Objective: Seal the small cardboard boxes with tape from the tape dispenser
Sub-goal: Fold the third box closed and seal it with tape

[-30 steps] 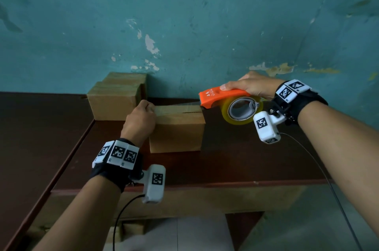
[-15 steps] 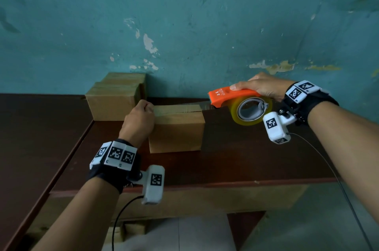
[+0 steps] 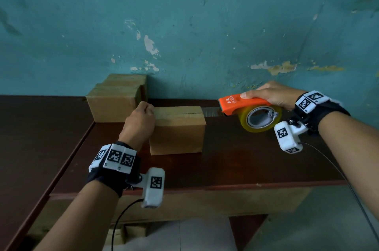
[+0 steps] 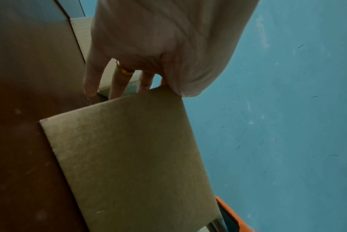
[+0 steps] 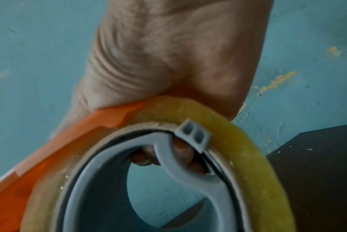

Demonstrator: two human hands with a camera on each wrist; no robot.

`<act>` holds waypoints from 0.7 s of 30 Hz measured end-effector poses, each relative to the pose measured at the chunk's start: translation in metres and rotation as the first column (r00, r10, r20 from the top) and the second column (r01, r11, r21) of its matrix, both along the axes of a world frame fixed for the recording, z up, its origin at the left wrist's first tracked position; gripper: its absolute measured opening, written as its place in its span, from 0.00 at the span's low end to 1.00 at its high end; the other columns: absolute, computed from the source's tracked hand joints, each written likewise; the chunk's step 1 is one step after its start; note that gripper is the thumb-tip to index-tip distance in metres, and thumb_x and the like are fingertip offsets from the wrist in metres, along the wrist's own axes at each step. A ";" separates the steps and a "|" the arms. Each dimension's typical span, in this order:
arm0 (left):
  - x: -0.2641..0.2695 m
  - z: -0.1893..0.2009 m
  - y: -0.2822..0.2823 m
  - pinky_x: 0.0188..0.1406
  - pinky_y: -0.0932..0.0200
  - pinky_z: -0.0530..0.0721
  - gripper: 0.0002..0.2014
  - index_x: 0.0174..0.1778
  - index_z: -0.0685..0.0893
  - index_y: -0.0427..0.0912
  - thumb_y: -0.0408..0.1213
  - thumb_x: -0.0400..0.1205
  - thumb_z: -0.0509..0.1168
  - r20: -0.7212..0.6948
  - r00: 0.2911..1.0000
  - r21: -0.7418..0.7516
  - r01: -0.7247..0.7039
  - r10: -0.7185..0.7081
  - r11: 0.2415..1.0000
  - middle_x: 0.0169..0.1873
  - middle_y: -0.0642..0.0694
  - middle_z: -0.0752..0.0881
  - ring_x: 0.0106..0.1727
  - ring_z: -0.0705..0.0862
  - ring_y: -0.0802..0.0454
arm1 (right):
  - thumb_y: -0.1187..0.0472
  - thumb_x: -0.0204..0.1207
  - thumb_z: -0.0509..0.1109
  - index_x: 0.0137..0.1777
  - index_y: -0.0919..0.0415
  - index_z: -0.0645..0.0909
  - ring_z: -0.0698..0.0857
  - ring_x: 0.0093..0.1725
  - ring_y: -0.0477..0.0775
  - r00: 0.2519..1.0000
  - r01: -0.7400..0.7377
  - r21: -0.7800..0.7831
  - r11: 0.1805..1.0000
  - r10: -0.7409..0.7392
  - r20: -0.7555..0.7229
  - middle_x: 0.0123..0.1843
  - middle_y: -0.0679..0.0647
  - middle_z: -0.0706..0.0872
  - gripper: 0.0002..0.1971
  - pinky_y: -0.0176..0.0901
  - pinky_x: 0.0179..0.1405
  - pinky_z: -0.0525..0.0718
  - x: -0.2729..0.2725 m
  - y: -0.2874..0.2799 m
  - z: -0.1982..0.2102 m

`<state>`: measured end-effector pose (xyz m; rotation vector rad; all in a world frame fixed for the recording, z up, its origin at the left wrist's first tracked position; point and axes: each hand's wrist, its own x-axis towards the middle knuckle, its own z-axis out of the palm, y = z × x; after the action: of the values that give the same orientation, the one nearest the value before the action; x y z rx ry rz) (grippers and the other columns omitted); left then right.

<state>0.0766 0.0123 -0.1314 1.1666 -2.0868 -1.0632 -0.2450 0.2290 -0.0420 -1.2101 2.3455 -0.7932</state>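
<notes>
**Tape being stretched from the box to the dispenser**

While the right hand (image 3: 272, 95) is being kept clamped over the top of the orange tape dispenser (image 3: 235, 105), the thumb is being laid along its upper edge and, in the right wrist view, fingertips (image 5: 180, 150) are being seen curled through the grey hub of the yellowish tape roll (image 3: 259, 117). The dispenser is being held above the dark wooden table (image 3: 246, 164), off to the right of the small cardboard box (image 3: 178, 129) and apart from it. A strip of clear tape (image 3: 211, 111) is being spanned between the dispenser's mouth and the right edge of the box top.

The box is being steadied at its left end by the left hand (image 3: 139, 123), which is being pressed against that side with the fingers (image 4: 116, 84) bent down behind the far upper edge and the thumb laid on the top; a gold ring (image 4: 124, 70) is being worn on one finger. The box is being rested flat on the table, just right of this hand.

Further left, two more cardboard boxes (image 3: 114, 101) are being kept against the teal wall (image 3: 184, 25), near the left hand but not touching it.
</notes>
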 end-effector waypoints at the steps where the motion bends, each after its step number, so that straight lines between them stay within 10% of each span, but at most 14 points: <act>1: 0.000 0.000 0.000 0.37 0.55 0.73 0.13 0.68 0.76 0.54 0.48 0.95 0.48 -0.005 1.000 -0.001 -0.004 0.004 1.000 0.57 0.46 0.81 0.46 0.78 0.55 | 0.13 0.37 0.80 0.56 0.74 0.90 0.93 0.50 0.76 1.000 -0.007 0.002 1.000 0.007 -0.009 0.48 0.71 0.94 0.65 0.63 0.62 0.89 -0.001 0.000 -0.002; 21: 0.001 0.003 0.007 0.40 0.52 0.75 0.13 0.65 0.76 0.55 0.50 0.95 0.48 -0.022 0.999 0.003 -0.023 0.023 1.000 0.50 0.50 0.80 0.46 0.78 0.54 | 0.29 0.68 0.74 0.36 0.58 0.86 0.87 0.27 0.46 0.996 -0.086 0.047 0.995 0.086 0.007 0.30 0.53 0.89 0.29 0.41 0.42 0.78 0.022 -0.010 -0.045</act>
<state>0.0776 0.0194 -0.1284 1.1725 -2.0511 -1.0635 -0.2226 0.2187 -0.0875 -1.2785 2.2785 -0.7067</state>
